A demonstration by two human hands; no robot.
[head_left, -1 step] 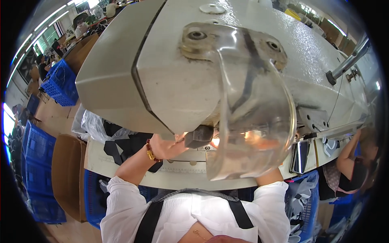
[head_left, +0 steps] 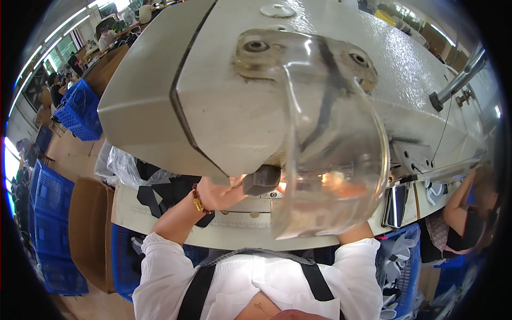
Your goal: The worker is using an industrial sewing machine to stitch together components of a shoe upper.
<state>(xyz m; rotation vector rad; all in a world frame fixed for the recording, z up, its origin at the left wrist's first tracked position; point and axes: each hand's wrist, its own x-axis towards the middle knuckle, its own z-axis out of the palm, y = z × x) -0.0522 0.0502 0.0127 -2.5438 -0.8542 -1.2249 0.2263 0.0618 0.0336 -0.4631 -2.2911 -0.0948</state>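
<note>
A large cream sewing machine (head_left: 229,96) fills the middle of the view. My left hand (head_left: 221,193), with a beaded bracelet at the wrist, reaches under the machine's head beside a dark grey block-shaped part (head_left: 262,180). Its fingertips are hidden there. Behind the curved clear plastic guard (head_left: 336,133), my right hand (head_left: 344,186) shows only as a blurred, lit shape, so its fingers cannot be made out. Black cut fabric pieces (head_left: 154,197) lie on the machine table (head_left: 234,226) left of my left wrist. Whatever lies under the needle area is hidden.
A phone (head_left: 394,207) lies on the table at right. Blue crates (head_left: 50,224) and a cardboard box (head_left: 90,234) stand at left. Another blue crate (head_left: 408,266) with white and black pieces is at lower right. A co-worker's arm (head_left: 458,202) shows at far right.
</note>
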